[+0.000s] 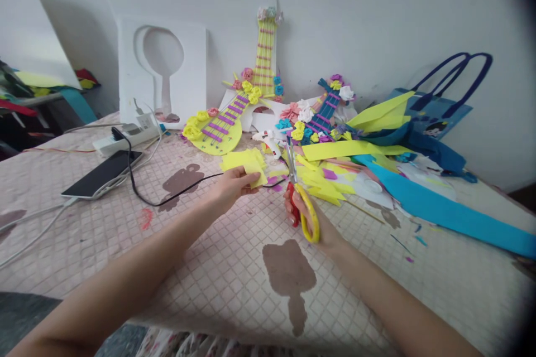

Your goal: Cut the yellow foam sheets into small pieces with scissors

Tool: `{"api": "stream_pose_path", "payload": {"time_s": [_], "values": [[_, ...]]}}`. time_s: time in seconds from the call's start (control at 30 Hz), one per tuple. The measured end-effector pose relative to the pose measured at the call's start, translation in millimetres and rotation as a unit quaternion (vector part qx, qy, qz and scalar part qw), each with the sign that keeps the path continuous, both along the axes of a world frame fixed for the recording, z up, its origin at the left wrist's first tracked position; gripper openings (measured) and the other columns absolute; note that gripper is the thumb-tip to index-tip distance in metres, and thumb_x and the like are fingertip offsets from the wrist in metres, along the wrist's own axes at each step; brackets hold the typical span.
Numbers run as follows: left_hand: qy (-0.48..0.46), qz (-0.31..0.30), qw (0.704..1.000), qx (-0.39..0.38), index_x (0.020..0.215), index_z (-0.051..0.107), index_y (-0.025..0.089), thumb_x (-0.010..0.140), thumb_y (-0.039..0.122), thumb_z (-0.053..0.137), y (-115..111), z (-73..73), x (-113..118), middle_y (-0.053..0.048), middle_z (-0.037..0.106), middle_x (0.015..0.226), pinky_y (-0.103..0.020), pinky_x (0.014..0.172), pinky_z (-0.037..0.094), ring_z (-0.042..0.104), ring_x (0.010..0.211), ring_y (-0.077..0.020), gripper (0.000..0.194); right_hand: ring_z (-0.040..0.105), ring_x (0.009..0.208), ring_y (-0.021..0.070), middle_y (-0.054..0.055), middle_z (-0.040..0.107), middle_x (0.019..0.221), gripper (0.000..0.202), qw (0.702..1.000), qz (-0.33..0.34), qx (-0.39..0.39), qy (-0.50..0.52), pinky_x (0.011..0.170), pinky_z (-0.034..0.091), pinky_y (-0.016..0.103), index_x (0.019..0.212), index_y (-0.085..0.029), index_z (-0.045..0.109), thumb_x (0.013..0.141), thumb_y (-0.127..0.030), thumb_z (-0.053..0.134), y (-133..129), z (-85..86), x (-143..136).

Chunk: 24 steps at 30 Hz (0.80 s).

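Note:
My left hand (238,185) pinches a yellow paper piece (256,166) between thumb and fingers, over more yellow paper lying on the table. My right hand (307,215) is closed round the handles of scissors (292,170), one handle red, one yellow. Their blades point up and away, slightly apart, to the right of the held paper, with no paper visible between them. Just behind the blades lies a white glue gun (270,140). Yellow paper scraps (326,184) are scattered right of the scissors.
Decorated paper guitars (224,125) stand at the back near a white cut-out board (190,72). A phone (103,174), a power strip (129,134) and cables are on the left. Blue paper (444,209) and a blue bag (452,111) are on the right.

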<state>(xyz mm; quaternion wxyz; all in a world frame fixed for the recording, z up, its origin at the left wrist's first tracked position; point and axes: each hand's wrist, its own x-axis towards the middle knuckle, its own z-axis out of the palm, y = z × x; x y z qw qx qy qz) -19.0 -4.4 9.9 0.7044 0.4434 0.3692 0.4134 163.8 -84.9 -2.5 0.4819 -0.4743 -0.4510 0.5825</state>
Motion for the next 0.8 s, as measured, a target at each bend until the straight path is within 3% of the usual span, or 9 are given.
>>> {"api": "stream_pose_path", "payload": {"time_s": [0.43, 0.8], "values": [[-0.038, 0.013, 0.999, 0.019, 0.094, 0.062, 0.007, 0.071, 0.018, 0.068, 5.6, 32.1, -8.4, -0.013, 0.068, 0.091, -0.025, 0.069, 0.053, 0.066, 0.074, -0.0155, 0.026, 0.038, 0.061, 0.0114, -0.003, 0.04, 0.07, 0.035, 0.982, 0.099, 0.029, -0.161, 0.057, 0.034, 0.026, 0.093, -0.022, 0.046, 0.08, -0.053, 0.052, -12.4, 10.5, -0.6], [-0.062, 0.008, 0.998, 0.003, 0.094, 0.063, 0.008, 0.073, 0.016, 0.066, 8.6, 36.9, -11.9, -0.014, 0.068, 0.093, -0.025, 0.072, 0.054, 0.066, 0.078, -0.0161, 0.023, 0.034, 0.054, 0.0116, -0.005, 0.036, 0.06, 0.029, 0.973, 0.093, 0.053, -0.204, 0.051, 0.032, 0.026, 0.085, -0.023, 0.046, 0.079, -0.051, 0.051, -13.0, 15.5, -6.8]]}}
